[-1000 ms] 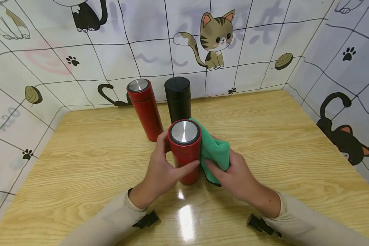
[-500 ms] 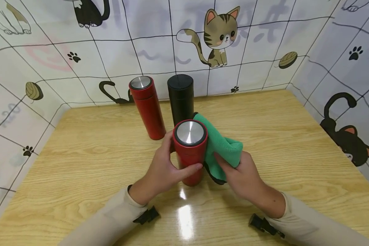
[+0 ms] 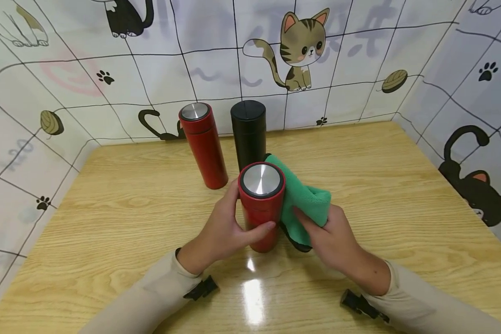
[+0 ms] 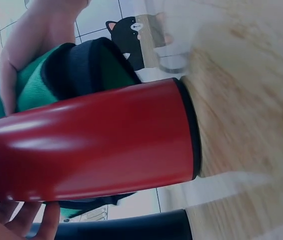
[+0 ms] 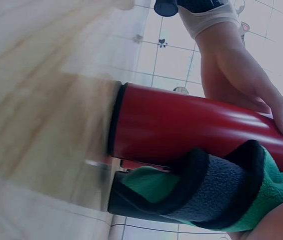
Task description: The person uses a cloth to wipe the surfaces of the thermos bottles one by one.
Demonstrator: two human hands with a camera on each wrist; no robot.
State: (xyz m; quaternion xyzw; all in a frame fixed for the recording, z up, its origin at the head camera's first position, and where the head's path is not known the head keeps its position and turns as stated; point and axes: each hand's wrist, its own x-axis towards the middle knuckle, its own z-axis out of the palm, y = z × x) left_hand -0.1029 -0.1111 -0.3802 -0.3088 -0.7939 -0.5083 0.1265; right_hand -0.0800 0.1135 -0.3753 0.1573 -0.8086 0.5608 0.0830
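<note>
A red thermos flask (image 3: 262, 213) with a steel-topped lid stands upright on the wooden table. My left hand (image 3: 223, 232) grips it from the left, thumb across its front and fingers behind it. My right hand (image 3: 331, 239) holds a folded green cloth (image 3: 305, 199) with dark edging against the flask's right side. In the left wrist view the cloth (image 4: 31, 92) lies along the red wall, its dark grey underside folded outward. The right wrist view shows the flask's black base (image 5: 117, 120) at the tabletop and the cloth (image 5: 221, 187) beside it.
Behind stand a second red flask (image 3: 204, 148), at the left, and a black flask (image 3: 248, 134), its lower part hidden by the front flask and cloth. A cat-patterned wall covering (image 3: 167, 83) borders the wooden table (image 3: 121, 208) at the back and sides.
The whole scene has shifted slightly rightward in the head view. The right hand and cloth have moved a little outward, the cloth spreading wider beside the flask. The left hand keeps its grip.
</note>
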